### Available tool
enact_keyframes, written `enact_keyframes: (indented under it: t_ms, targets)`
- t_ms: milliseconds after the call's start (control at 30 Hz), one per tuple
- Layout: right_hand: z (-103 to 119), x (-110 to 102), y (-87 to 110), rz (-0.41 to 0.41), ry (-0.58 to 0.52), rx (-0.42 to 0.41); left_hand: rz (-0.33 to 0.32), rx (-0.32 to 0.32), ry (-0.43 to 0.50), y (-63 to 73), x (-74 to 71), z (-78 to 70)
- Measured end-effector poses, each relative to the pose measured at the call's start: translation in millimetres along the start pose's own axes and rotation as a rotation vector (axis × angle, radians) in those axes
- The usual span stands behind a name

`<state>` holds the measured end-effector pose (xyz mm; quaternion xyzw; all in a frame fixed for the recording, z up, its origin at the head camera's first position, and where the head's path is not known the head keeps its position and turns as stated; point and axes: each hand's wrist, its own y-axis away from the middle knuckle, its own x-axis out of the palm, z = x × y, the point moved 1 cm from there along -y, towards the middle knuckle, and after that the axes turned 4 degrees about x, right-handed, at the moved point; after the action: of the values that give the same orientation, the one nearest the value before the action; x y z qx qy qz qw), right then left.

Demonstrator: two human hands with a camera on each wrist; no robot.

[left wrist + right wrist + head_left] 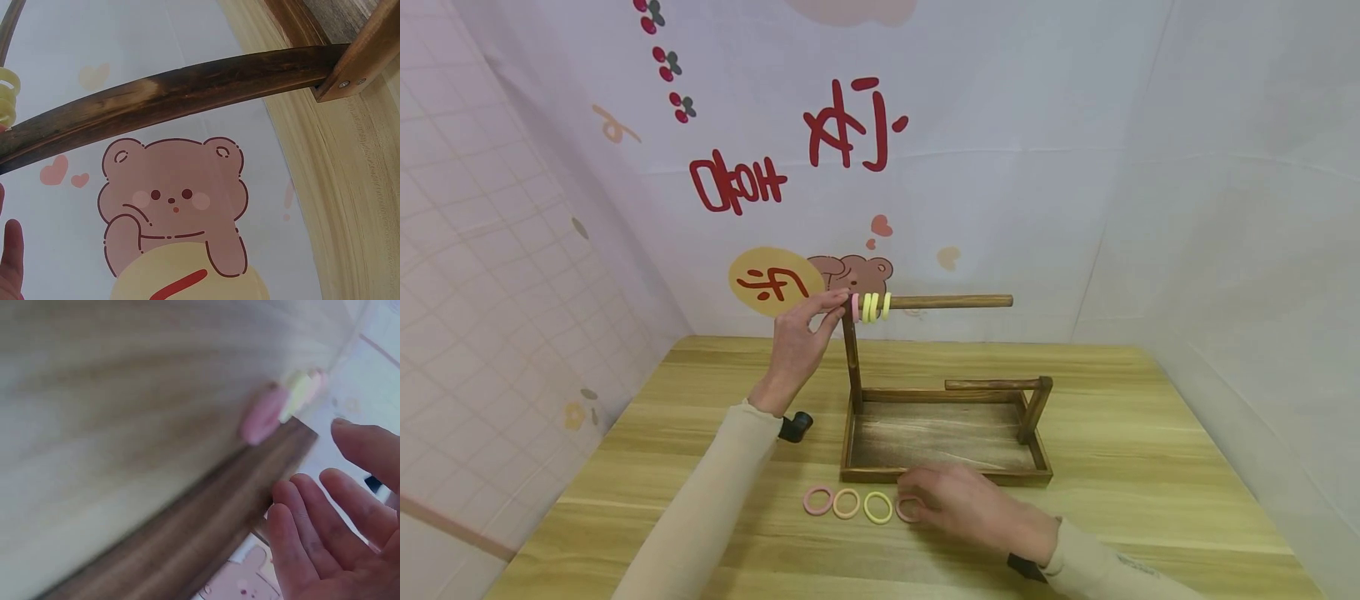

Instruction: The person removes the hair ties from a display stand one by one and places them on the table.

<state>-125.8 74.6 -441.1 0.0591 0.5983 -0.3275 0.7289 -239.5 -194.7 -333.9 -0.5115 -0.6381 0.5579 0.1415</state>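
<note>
In the head view my left hand (801,342) is raised to the top of the tall post of a wooden stand (853,358), its thumb and fingertips pinching the post's upper end. Beside those fingertips a pink ring (854,307) hangs on the upper rod, followed by several yellow rings (887,306). My right hand (958,504) is low over the table at a mauve-pink ring (898,511), partly covering it. The right wrist view shows that hand's fingers apart, with nothing between them, and the pink ring (265,415) beyond the fingertips.
Left of the right hand, a yellow ring (877,522), a peach ring (846,517) and another pink ring (817,513) lie in a row on the wood-grain table (760,542). The stand's tray (940,433) has a shorter rod (992,385) at its right. A printed cloth (1037,208) hangs behind.
</note>
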Motion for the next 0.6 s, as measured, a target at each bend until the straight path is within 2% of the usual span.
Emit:
enact_keyframes:
  t_ms: [167, 400, 600]
  targets:
    - [1, -16, -4.5, -0.032, -0.011, 0.036, 0.004, -0.006, -0.007, -0.6, -0.3, -0.6]
    - [-4, -33, -15.5, -0.218, -0.018, -0.044, 0.007, -0.007, -0.005, -0.1, -0.1, -0.1]
    - [-9, -46, -25.4, -0.356, -0.029, -0.080, 0.005, 0.000, -0.003, 0.2, 0.4, 1.6]
